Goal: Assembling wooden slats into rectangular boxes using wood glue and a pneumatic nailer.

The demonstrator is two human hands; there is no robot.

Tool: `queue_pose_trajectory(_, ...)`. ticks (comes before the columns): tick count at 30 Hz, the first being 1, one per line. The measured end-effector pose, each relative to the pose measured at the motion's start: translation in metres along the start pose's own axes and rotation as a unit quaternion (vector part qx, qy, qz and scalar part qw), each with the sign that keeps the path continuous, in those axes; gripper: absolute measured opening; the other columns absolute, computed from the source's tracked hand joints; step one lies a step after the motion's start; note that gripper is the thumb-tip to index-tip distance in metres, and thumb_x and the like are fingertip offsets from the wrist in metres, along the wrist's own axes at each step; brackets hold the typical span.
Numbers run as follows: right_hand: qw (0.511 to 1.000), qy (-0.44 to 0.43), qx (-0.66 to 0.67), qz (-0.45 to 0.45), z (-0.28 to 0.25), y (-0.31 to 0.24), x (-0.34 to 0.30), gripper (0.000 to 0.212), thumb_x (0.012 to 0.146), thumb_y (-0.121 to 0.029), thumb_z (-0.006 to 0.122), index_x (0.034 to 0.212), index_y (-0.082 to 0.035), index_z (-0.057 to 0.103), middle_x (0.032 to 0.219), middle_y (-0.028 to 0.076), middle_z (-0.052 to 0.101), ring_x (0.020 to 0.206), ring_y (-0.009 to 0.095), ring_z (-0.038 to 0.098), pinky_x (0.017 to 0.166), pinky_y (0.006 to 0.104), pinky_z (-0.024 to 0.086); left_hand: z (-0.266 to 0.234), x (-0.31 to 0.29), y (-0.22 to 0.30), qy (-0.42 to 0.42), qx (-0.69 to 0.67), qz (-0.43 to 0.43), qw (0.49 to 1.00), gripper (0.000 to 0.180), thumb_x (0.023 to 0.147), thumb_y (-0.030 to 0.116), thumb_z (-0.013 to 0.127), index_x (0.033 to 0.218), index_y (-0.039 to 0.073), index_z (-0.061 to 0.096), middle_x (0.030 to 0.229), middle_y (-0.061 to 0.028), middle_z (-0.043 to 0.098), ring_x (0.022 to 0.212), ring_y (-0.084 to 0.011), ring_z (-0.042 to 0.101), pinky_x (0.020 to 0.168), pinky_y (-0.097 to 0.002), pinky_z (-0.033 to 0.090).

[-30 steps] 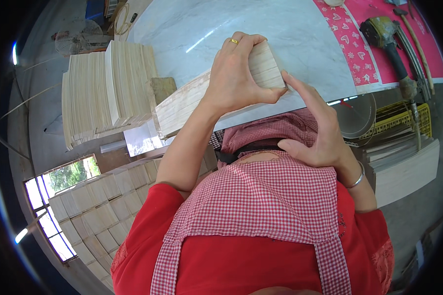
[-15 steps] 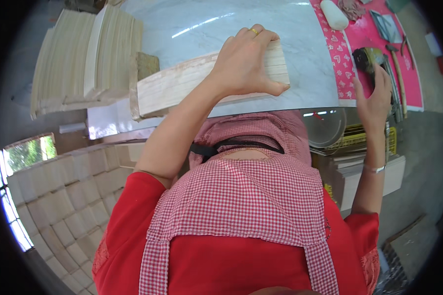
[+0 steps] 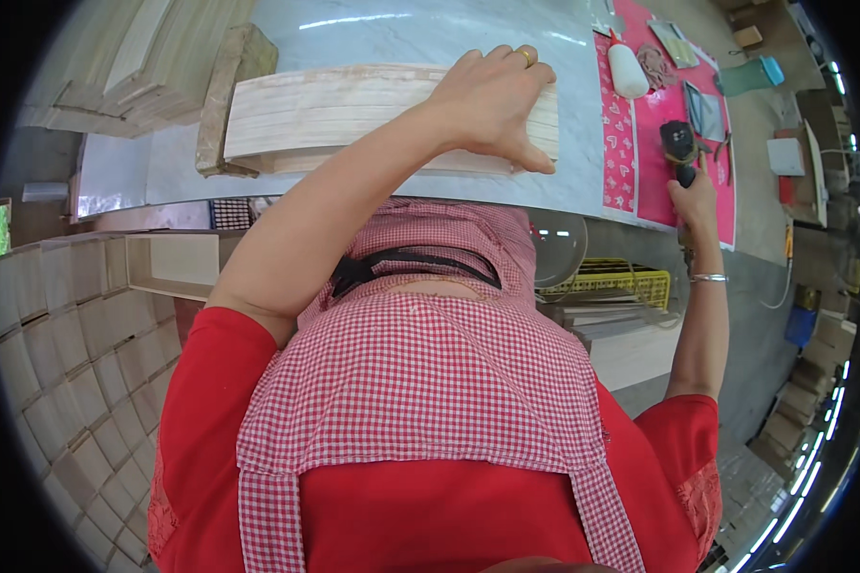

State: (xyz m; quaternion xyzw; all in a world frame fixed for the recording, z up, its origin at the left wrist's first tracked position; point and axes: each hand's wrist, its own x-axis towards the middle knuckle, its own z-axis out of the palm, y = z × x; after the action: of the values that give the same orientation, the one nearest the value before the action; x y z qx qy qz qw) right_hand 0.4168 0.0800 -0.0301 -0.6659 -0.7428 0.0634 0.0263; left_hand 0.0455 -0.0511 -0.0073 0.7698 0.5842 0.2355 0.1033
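Observation:
My left hand (image 3: 492, 107) spans the right end of a bundle of pale wooden boards (image 3: 334, 116), thumb on the near side and fingers over the far side. The bundle lies on the pale marbled tabletop (image 3: 354, 43), its left end next to a rough wooden block (image 3: 225, 100). Off to the right, my right hand (image 3: 698, 205) is closed round the black handle of a pistol-shaped power tool (image 3: 678, 143) with a dark, yellowish head. The tool is over the pink cloth; its exact kind is not clear.
Tall stacks of thin boards (image 3: 129, 62) stand at the far left. A white glue bottle (image 3: 627, 72), a rag (image 3: 656, 67) and a hammer lie around the pink cloth (image 3: 655, 181). Below the table's edge are a yellow crate (image 3: 631, 282) and, at left, stacked wooden boxes (image 3: 86, 325).
My right hand was open beside the power tool and has now closed round its handle. The view has shifted to the right. My left hand keeps its place on the boards.

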Motion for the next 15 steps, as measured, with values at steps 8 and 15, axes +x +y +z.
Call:
queue_pose_trajectory(8, 0.968, -0.097, 0.173, -0.153, -0.11, -0.097, -0.065, 0.03, 0.079, -0.016, 0.078, 0.095, 0.006, 0.066, 0.08, 0.015, 0.069, 0.07, 0.015, 0.065, 0.065, 0.0355, 0.053, 0.002, -0.002, -0.001, 0.001, 0.006, -0.005, 1.0, 0.083, 0.058, 0.048, 0.084, 0.123, 0.002, 0.059, 0.117, -0.0145, 0.06, 0.113, -0.0316, 0.057, 0.093, -0.0436, 0.045)
queue_pose_trajectory(15, 0.933, -0.04, 0.164, -0.317, -0.117, -0.116, -0.082, 0.034, 0.078, -0.017, 0.084, 0.099, 0.004, 0.067, 0.087, 0.013, 0.071, 0.075, 0.018, 0.066, 0.068, 0.0356, 0.053, -0.001, 0.002, 0.006, -0.022, 0.002, -0.03, 0.999, 0.079, 0.059, 0.046, 0.082, 0.121, 0.002, 0.059, 0.115, -0.0137, 0.061, 0.111, -0.0298, 0.058, 0.092, -0.0422, 0.045)
